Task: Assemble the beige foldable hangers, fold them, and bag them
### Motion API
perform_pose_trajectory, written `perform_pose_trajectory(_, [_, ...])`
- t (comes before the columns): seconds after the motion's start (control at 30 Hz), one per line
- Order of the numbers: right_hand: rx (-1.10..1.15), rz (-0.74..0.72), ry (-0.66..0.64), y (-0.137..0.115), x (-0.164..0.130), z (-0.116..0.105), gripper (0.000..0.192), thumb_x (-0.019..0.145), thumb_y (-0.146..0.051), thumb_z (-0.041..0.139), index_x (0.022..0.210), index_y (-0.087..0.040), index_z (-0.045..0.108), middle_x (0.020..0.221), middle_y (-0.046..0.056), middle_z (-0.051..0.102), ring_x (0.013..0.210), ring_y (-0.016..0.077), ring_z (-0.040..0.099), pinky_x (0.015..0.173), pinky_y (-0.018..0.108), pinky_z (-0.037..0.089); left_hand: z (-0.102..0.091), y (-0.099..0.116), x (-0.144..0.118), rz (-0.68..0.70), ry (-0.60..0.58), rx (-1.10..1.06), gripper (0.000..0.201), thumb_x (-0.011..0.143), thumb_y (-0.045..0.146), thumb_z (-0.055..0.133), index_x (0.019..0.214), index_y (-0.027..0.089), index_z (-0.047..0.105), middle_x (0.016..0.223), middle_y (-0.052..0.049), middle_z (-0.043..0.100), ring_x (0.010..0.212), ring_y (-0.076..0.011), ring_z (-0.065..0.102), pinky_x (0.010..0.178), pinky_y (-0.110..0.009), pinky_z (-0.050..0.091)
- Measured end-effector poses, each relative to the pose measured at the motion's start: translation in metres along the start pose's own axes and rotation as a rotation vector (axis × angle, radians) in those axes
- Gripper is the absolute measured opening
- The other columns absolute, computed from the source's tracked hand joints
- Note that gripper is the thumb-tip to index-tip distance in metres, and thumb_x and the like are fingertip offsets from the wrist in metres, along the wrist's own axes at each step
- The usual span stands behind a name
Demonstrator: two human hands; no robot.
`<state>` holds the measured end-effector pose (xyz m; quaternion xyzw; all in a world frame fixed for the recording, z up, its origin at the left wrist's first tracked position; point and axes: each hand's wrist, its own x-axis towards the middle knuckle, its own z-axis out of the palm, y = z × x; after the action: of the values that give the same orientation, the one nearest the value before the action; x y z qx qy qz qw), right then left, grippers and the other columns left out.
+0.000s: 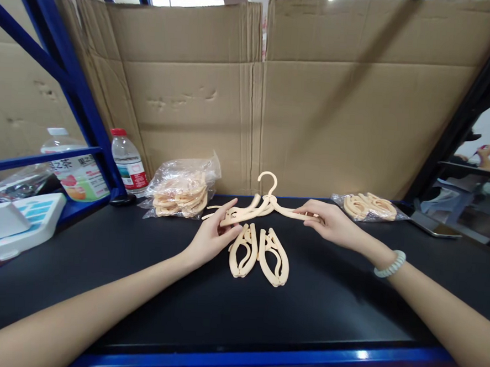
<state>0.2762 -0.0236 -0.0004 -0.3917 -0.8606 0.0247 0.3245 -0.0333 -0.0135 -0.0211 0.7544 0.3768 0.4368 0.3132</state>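
Centrally, on the black bench top (99,263) before the cardboard backing (316,110), the opened hanger (264,204) is pinched at its arm-ends by left hand (214,232) and right hand (332,222), fingers closed lightly; advisable to keep both arms level, clear of the folded hangers (259,253) just below.

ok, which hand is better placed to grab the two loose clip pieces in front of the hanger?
Probably left. The left hand holds the hanger's left arm right beside the clip pieces, almost touching them. The right hand holds the other arm, farther off to the side.
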Motion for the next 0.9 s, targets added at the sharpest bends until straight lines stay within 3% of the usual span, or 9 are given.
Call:
perform_pose_trajectory(0.17, [-0.195, -0.027, 0.026, 0.004, 0.000, -0.003, 0.017, 0.087, -0.023, 0.052, 0.099, -0.021, 0.066, 0.088, 0.008, 0.065, 0.085, 0.0240, 0.057, 0.075, 0.038, 0.047, -0.004, 0.001, 0.001, 0.043, 0.022, 0.097, 0.039, 0.085, 0.031, 0.055, 0.122, 0.019, 0.058, 0.101, -0.006, 0.065, 0.081, -0.0175, 0.064, 0.073, -0.029, 0.050])
perform_pose_trajectory(0.33, [-0.465, 0.121, 0.046, 0.004, -0.004, -0.012, 0.012, 0.088, -0.028, 0.055, 0.087, -0.020, 0.064, 0.087, 0.008, 0.065, 0.079, 0.0240, 0.059, 0.065, 0.035, 0.044, -0.003, 0.001, 0.001, 0.021, -0.010, 0.028, 0.038, 0.085, 0.032, 0.055, 0.119, 0.016, 0.058, 0.077, -0.003, 0.064, 0.069, -0.0158, 0.059, 0.062, -0.026, 0.047])
perform_pose_trajectory(0.5, [-0.530, 0.184, 0.000, 0.001, -0.006, -0.014, 0.013, 0.090, -0.027, 0.052, 0.090, -0.021, 0.064, 0.093, 0.007, 0.065, 0.074, 0.0219, 0.062, 0.059, 0.031, 0.042, -0.002, 0.005, 0.000, 0.001, -0.046, -0.044, 0.036, 0.084, 0.035, 0.056, 0.114, 0.016, 0.059, 0.073, -0.001, 0.061, 0.062, -0.0137, 0.055, 0.060, -0.026, 0.046])
perform_pose_trajectory(0.7, [-0.341, 0.084, 0.056, 0.006, -0.005, -0.007, 0.014, 0.090, -0.026, 0.050, 0.088, -0.020, 0.062, 0.121, 0.011, 0.050, 0.073, 0.0176, 0.061, 0.070, 0.036, 0.051, -0.002, 0.007, 0.001, -0.007, -0.003, -0.031, 0.032, 0.084, 0.033, 0.054, 0.112, 0.017, 0.059, 0.073, -0.002, 0.061, 0.061, -0.0135, 0.054, 0.062, -0.027, 0.047])
perform_pose_trajectory(0.8, [-0.122, 0.080, 0.125, 0.004, -0.003, -0.004, 0.014, 0.086, -0.023, 0.053, 0.098, -0.021, 0.059, 0.116, 0.011, 0.052, 0.081, 0.0187, 0.061, 0.074, 0.035, 0.053, -0.002, 0.007, 0.001, 0.000, 0.025, -0.041, 0.030, 0.084, 0.032, 0.055, 0.110, 0.016, 0.060, 0.073, -0.002, 0.061, 0.059, -0.0129, 0.054, 0.062, -0.027, 0.047])
perform_pose_trajectory(0.9, [0.062, 0.155, 0.149, -0.001, -0.001, -0.001, 0.028, 0.081, -0.022, 0.058, 0.109, -0.021, 0.056, 0.105, 0.009, 0.061, 0.082, 0.0194, 0.061, 0.073, 0.035, 0.054, -0.002, 0.007, 0.002, -0.011, 0.049, -0.060, 0.031, 0.083, 0.031, 0.056, 0.109, 0.016, 0.059, 0.076, -0.002, 0.063, 0.060, -0.0126, 0.054, 0.063, -0.026, 0.047])
